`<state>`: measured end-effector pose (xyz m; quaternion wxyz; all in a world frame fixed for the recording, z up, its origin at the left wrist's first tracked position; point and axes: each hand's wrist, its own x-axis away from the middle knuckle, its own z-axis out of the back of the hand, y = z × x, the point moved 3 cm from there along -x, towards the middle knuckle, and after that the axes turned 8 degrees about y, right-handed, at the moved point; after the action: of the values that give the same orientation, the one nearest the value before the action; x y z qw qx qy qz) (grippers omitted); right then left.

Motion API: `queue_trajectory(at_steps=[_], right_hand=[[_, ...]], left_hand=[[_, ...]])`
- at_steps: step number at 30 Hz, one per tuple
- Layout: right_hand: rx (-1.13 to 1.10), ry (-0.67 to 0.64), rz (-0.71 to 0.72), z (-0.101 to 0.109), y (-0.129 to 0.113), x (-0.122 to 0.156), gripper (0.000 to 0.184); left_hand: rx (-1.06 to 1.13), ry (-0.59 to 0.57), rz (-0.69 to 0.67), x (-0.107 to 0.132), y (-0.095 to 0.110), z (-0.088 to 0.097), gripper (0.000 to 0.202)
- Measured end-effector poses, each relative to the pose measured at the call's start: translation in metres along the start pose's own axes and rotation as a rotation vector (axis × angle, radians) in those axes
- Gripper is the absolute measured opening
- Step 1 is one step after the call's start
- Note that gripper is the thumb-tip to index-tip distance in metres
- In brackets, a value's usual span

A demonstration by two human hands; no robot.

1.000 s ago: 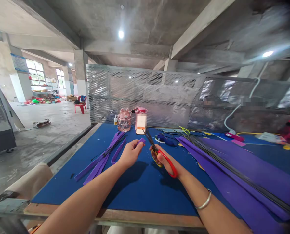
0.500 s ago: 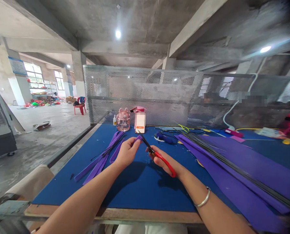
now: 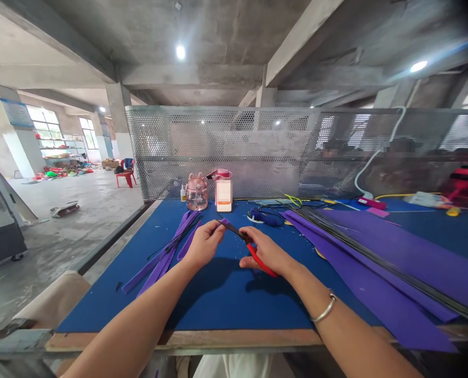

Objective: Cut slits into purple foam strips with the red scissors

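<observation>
My left hand [image 3: 203, 244] pinches a small purple foam piece [image 3: 224, 221] above the blue table [image 3: 218, 294]. My right hand [image 3: 266, 253] grips red-handled scissors [image 3: 253, 253], and their dark blades point left and meet the purple piece. Both hands hover close together over the table's middle. A silver bangle [image 3: 323, 310] sits on my right wrist.
Cut purple strips [image 3: 167, 254] lie left of my hands. Long purple foam sheets [image 3: 379, 273] with a black rod cover the right side. A pink bottle [image 3: 197, 192], a phone [image 3: 223, 196] and a perforated metal screen [image 3: 257, 152] stand at the back. A red chair [image 3: 126, 173] stands far left.
The scissor blades have swung down and left onto the purple piece, and my right hand has turned palm-down. The view has tilted slightly, with both hands lower in the picture.
</observation>
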<state>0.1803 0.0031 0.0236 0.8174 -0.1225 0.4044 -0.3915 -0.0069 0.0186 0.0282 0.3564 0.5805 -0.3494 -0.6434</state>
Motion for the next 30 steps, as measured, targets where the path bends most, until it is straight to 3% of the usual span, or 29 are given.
queue_trajectory(at_steps=[5, 11, 16, 20, 22, 27, 30], right_hand=[[-0.235, -0.088, -0.004, -0.004, 0.000, 0.003, 0.068], [-0.536, -0.195, -0.122, -0.006, -0.003, 0.008, 0.068], [-0.636, -0.238, -0.129, -0.011, -0.001, 0.008, 0.069], [-0.684, -0.214, -0.189, -0.006, 0.012, -0.002, 0.067], [-0.699, -0.145, -0.244, 0.002, 0.017, -0.012, 0.064], [-0.852, 0.345, -0.305, 0.021, 0.015, -0.036, 0.054], [-0.919, 0.402, -0.316, 0.016, 0.008, -0.039, 0.052]], left_hand=[[0.032, -0.013, 0.011, 0.003, 0.008, -0.005, 0.038], [0.042, -0.043, 0.055, 0.002, 0.005, -0.003, 0.039], [-0.017, -0.038, 0.045, 0.000, 0.004, -0.001, 0.038], [-0.107, -0.097, 0.069, -0.018, 0.013, -0.001, 0.037], [-0.137, -0.142, 0.122, -0.031, 0.020, -0.002, 0.039], [-0.137, -0.153, 0.088, -0.044, 0.032, -0.012, 0.043], [-0.144, -0.232, 0.053, -0.033, 0.023, -0.022, 0.043]])
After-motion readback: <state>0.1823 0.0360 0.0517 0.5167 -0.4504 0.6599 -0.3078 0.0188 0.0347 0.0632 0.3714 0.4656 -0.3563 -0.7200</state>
